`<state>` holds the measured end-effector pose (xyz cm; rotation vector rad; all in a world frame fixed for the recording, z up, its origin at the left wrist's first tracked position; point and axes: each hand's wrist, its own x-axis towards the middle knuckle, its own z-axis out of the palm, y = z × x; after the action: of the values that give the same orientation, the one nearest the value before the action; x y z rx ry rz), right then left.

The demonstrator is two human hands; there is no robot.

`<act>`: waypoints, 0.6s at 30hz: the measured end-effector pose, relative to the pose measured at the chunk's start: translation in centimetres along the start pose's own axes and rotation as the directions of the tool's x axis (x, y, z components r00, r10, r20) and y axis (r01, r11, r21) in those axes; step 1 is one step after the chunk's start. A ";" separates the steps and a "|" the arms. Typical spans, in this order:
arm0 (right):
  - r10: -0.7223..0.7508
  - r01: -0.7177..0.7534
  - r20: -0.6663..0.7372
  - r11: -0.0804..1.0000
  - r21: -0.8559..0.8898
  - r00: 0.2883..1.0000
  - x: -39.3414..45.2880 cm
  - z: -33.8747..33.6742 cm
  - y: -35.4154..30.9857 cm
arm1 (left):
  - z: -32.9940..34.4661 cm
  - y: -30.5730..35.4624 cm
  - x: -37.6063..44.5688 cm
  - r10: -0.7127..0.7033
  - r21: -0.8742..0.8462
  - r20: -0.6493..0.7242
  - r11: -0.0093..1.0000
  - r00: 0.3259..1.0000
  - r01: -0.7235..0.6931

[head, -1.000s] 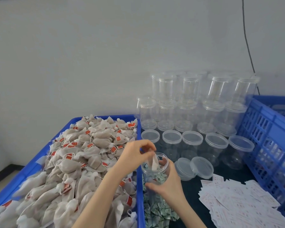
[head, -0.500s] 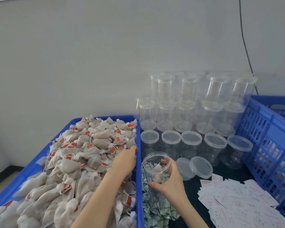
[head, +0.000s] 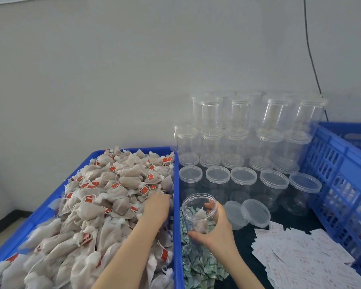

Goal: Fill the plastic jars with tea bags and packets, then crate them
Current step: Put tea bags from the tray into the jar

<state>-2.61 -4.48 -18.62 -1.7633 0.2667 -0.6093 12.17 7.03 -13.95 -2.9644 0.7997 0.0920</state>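
the right hand (head: 216, 230) is gripping an open clear plastic jar (head: 199, 213), thumb at the near side and fingers curling round the far side at about 1 o'clock of the rim; the jar is standing upright over a heap of green-and-white packets (head: 198, 265), just right of the blue bin's wall (head: 176, 205); one tea bag (head: 200, 219) is lying inside the jar; the left hand (head: 157, 206) is lying palm down on the heaped tea bags (head: 104, 205) in the bin, at 9 o'clock of the jar, its fingers reaching forward into the pile; whether they are pinching a bag i cannot tell; two loose lids (head: 248, 213) are sitting at 3 o'clock of the jar; rows of lidded empty jars (head: 244, 176) are standing at 12 o'clock, stacked higher toward the wall; white-and-pink sachets (head: 300, 255) are spreading at 4 o'clock; a blue slatted crate (head: 342, 174) is standing at the far right.
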 end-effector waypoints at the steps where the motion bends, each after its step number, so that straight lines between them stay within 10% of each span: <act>1: 0.002 -0.002 0.000 1.000 0.000 1.000 0.0 0.0 0.0 | 0.0 0.0 0.1 0.013 0.040 -0.055 0.999 0.998 -0.010; 11: 0.010 -0.010 0.016 1.000 0.000 1.000 -0.2 0.1 0.0 | -0.9 -0.6 0.6 -0.013 -0.105 -0.109 0.994 0.994 0.002; 18: 0.044 -0.044 0.040 0.999 -0.005 0.998 -0.1 0.1 0.1 | -3.2 -1.4 -0.7 -0.020 -0.428 -0.509 0.873 0.861 -0.232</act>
<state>-2.67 -4.37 -18.77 -1.7669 0.2788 -0.5415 12.38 8.33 -10.61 -3.4598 1.1486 -0.5945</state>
